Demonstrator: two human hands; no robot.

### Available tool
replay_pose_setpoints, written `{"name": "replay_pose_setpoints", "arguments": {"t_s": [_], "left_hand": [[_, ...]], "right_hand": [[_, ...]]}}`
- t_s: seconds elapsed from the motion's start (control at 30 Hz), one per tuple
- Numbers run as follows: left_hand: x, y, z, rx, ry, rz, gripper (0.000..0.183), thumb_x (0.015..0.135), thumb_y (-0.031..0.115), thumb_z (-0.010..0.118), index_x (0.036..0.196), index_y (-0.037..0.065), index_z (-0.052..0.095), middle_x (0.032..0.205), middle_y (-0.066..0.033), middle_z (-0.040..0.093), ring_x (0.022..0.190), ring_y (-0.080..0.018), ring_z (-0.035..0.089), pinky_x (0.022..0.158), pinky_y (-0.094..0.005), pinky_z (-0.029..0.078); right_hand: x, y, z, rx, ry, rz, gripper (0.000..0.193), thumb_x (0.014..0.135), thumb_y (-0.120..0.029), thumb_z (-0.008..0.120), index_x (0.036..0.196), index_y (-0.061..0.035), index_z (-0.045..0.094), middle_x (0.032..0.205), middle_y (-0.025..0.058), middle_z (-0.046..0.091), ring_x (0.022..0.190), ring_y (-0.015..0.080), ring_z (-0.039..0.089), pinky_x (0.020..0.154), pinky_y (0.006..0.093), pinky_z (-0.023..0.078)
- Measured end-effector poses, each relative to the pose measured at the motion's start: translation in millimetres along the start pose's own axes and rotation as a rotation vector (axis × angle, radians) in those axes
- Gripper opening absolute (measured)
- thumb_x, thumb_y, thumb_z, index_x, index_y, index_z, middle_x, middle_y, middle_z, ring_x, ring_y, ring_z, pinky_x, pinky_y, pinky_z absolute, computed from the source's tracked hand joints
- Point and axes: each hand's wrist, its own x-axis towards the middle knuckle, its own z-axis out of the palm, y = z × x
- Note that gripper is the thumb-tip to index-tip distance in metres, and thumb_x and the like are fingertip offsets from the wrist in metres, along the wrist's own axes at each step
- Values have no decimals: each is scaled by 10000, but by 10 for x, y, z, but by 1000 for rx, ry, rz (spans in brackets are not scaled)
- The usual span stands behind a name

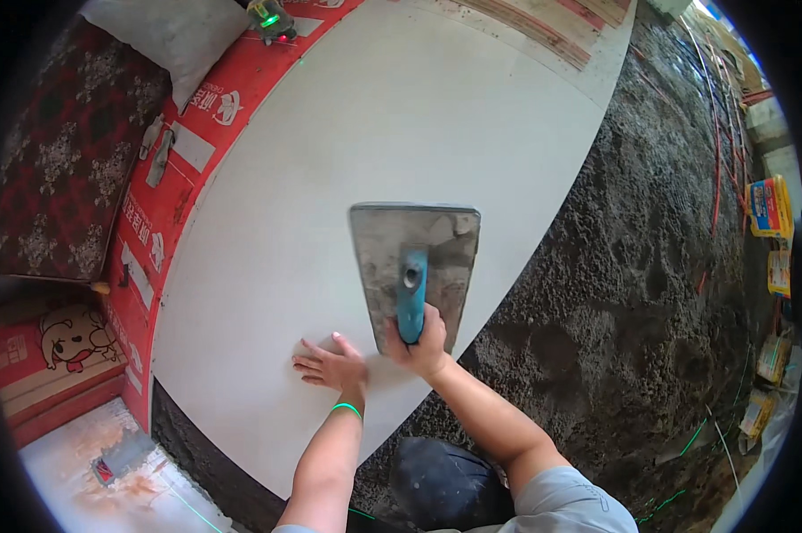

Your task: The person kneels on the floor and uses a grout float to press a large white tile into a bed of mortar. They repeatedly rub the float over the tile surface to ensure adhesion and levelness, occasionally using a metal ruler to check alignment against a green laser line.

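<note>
My right hand (421, 341) is wrapped round the blue handle of a broad, flat trowel (445, 266). Its worn grey plate covers part of a large pale tile (267, 204); I cannot tell whether the plate touches the tile or hangs just above it. To the left of the trowel, my left hand (331, 364) lies flat on the tile near its close end, holding nothing, with the fingers spread. A green laser line crosses my left wrist. The trowel's outline is slightly blurred.
Rough, dark wet mortar (570, 293) borders the tile on the right. Red printed sheeting (196, 151) runs along its left side, with a laser level (270, 22) at the far end. Wooden boards (543, 31) lie beyond. Yellow packages (768, 209) stand far right. My knee (445, 484) is close by.
</note>
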Motion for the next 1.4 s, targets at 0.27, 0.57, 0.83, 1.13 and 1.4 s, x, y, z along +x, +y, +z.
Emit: {"name": "replay_pose_setpoints", "arguments": {"t_s": [0.27,0.57,0.83,1.13,1.4], "left_hand": [[16,76,78,6,14,35,834,952,616,400,1569,107,161,1593,-324,84,1490,-473,62,1179,-613,61],[-231,200,186,27,-23,53,780,975,599,387,1555,105,219,1583,-324,137,1490,-467,75,1167,-625,97],[16,-78,157,15,161,69,808,927,593,470,1530,88,285,1551,-335,231,1462,-497,146,1148,-653,114],[-29,-15,-25,-84,-9,116,884,913,654,425,1561,84,233,1601,-311,84,1489,-486,5,1170,-634,-16],[27,-2520,-154,-133,-137,1097,864,912,614,469,1522,27,294,1603,-168,240,1510,-352,113,1217,-558,19]], "right_hand": [[640,619,282,-99,-125,330,360,790,-133,728,1078,-5,555,754,206,616,646,342,622,584,426,484],[927,1112,-248,-392,-56,558,268,836,-117,679,1038,-14,537,771,222,623,695,397,650,625,440,504],[-68,253,-386,6,-172,212,278,834,-134,696,1033,-12,546,783,155,591,636,241,566,594,396,471],[607,1105,711,-158,-742,525,305,791,-196,714,916,20,539,624,70,577,503,181,588,495,352,467],[-337,444,1178,-643,-1396,287,372,788,-300,734,947,15,617,695,151,657,569,230,640,620,388,524]]}}
